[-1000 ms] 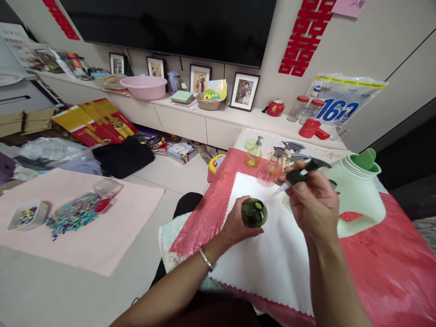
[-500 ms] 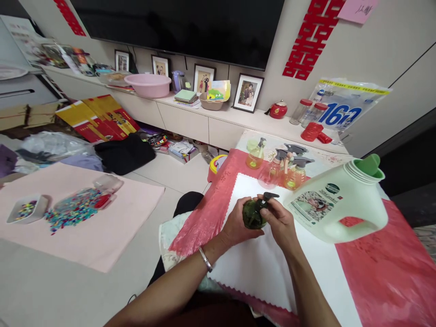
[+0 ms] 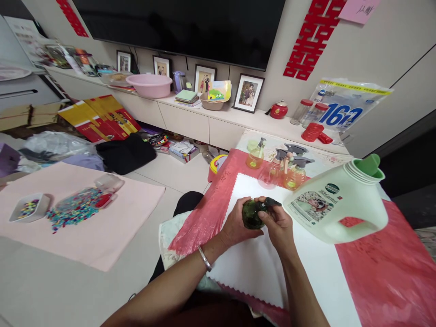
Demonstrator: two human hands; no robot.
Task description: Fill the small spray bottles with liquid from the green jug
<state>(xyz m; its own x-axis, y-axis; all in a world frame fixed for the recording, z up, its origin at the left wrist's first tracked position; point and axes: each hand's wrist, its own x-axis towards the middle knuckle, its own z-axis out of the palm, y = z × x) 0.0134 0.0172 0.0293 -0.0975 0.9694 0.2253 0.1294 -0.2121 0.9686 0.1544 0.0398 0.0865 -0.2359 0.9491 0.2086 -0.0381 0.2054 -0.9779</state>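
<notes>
My left hand [image 3: 237, 223] is wrapped round the body of a small dark green pump bottle [image 3: 251, 215], tilted so its top leans right. With thumb and fingers, my right hand [image 3: 279, 225] grips the black pump head [image 3: 271, 201] at the bottle's neck. Both hands are above a white scallop-edged mat [image 3: 250, 268]. Just right of them stands a large pale green jug [image 3: 335, 204] with a green spout in its mouth. Beyond the mat are a yellowish spray bottle [image 3: 255, 159], a pinkish spray bottle [image 3: 270, 174] and an orange-yellow one [image 3: 294, 176].
A red plastic cover [image 3: 397, 263] lies over the table. On the ledge behind are red-lidded glass jars [image 3: 301, 112], a clear plastic bag [image 3: 350, 104] and a pink basin [image 3: 150, 85]. At left, a pink sheet [image 3: 132, 204] on the floor holds scattered beads [image 3: 73, 210] and a white tray [image 3: 30, 208].
My right hand has turned with the pump head, whose nozzle now points more down and to the right. The left hand keeps its hold on the bottle.
</notes>
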